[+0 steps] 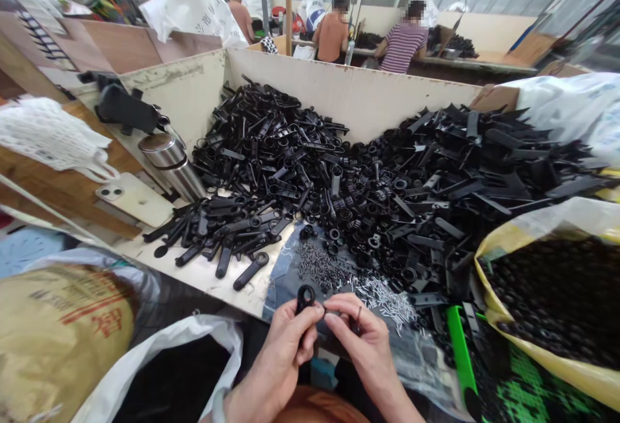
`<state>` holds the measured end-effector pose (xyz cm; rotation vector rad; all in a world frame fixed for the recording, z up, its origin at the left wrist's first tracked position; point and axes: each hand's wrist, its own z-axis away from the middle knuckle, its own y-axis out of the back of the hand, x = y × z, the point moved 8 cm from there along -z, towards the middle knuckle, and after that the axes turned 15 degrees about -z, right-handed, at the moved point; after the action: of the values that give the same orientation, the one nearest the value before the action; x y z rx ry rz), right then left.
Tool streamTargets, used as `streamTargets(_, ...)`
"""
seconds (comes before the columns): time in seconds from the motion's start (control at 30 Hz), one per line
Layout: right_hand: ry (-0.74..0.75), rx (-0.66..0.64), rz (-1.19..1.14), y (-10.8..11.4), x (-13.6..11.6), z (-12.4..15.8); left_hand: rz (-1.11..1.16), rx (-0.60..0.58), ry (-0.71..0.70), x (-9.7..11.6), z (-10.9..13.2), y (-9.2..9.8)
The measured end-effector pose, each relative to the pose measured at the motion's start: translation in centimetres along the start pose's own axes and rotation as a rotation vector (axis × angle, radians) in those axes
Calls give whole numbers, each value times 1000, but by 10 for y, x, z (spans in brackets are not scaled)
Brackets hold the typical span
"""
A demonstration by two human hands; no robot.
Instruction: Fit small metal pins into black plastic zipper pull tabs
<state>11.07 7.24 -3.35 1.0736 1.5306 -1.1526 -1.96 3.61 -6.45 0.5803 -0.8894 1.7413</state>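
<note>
A black plastic part (305,295) with a round ring at its top stands upright in my left hand (285,339), whose fingers are wrapped round it. Close beside it, my right hand (361,336) has its thumb and forefinger pinched near the left thumb; what they hold is too small to make out. Beyond the hands, small dark screws (317,265) and silvery pins (387,301) lie on a clear plastic sheet. Finished-looking black handle-shaped parts (225,258) lie loosely on the pale tabletop at the left.
Large heaps of black parts (271,132) fill the walled table. A steel flask (172,163) and a phone (134,198) sit at the left. Open sacks stand at lower left (227,339) and right (489,252), near a green tray (460,355). Several people work behind.
</note>
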Motion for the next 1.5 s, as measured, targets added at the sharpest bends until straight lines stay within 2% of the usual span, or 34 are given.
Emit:
streamTargets(0.17,56,5,90,1,-7,4,113,-59,81,-5,2,-9)
streamTargets(0.4,99,-53,186,-2,-17,5,141,-75,141,-12,1,-11)
streamTargets(0.77,69,-33,216,3,-15,4,111,-71,126,-15,-1,-11)
streamTargets(0.93,6,27,188,10,-6,6,105,-80,118,-13,-1,-12)
streamTargets(1.17,22,-33,252,6,-12,4,77,-75,147,-11,2,-14)
streamTargets(1.37,36,-60,345,15,-15,3,5,-208,203,-6,11,-20)
streamTargets(1.5,79,-142,419,12,-20,0,-87,-279,109,-2,14,-19)
